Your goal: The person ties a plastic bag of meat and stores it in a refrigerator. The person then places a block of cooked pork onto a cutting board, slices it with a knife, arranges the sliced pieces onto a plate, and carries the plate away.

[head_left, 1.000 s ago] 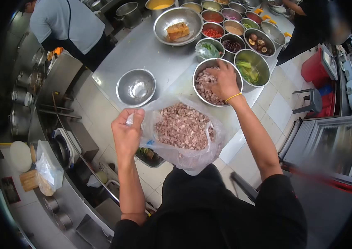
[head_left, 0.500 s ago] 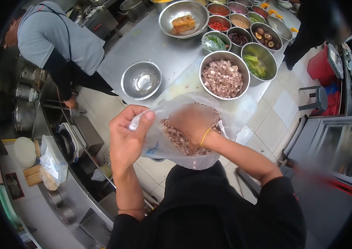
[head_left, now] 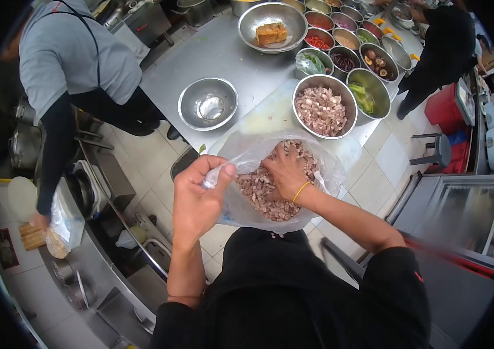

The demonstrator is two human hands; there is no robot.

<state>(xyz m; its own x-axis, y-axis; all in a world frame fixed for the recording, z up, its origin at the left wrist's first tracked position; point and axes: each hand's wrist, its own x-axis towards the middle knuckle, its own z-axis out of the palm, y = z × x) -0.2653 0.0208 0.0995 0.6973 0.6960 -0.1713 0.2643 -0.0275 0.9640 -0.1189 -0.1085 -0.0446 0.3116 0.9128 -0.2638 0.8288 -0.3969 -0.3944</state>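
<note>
My left hand (head_left: 200,189) pinches the gathered rim of a clear plastic bag (head_left: 232,200) between thumb and fingers. The bag is spread wide at the table's near edge and holds chopped meat (head_left: 256,187) in small pinkish-brown pieces. Inside it, my right hand (head_left: 289,174), with a yellow band at the wrist, rests on the meat with its fingers apart; some fingertips are hidden among the pieces. Just beyond the bag stands a steel bowl (head_left: 352,129) full of paler diced meat (head_left: 321,110). To its left is a steel bowl (head_left: 189,104) with a shiny bare bottom.
Several steel containers of vegetables and seasonings crowd the table's far right, among them red chopped peppers (head_left: 318,42) and leafy greens (head_left: 363,99). A co-worker in grey (head_left: 78,52) reaches toward the left counter (head_left: 107,291). Another person in black (head_left: 442,46) stands at right, near a stool (head_left: 438,150).
My right hand, blurred before, now shows spread fingers on the meat. The view has shifted slightly. The co-worker in grey has moved an arm down to the left counter.
</note>
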